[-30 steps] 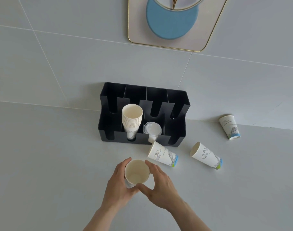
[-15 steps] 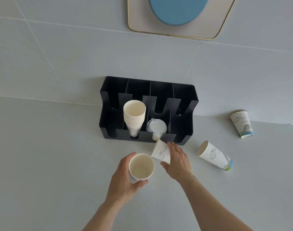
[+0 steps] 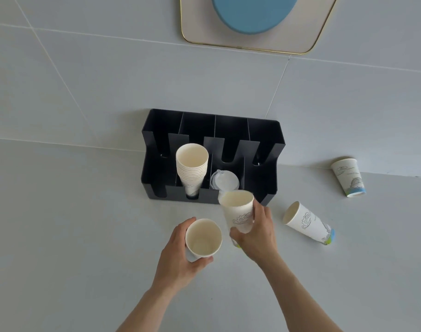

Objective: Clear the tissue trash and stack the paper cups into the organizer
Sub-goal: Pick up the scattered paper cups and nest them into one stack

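Note:
My left hand grips an upright white paper cup just above the counter. My right hand holds a second printed paper cup, lifted upright right beside the first. Behind them a black organizer stands against the wall, with a stack of paper cups in its second slot and clear lids in the third. Another cup lies on its side to the right. One more cup stands upside down by the wall. No tissue is visible.
The grey counter meets a tiled wall behind the organizer. A beige gold-rimmed panel with a blue oval hangs on the wall above. The organizer's outer slots hold nothing I can see.
My right hand left the cup held by my left hand, reached to the cup lying near the organizer, and has picked it up and turned it upright.

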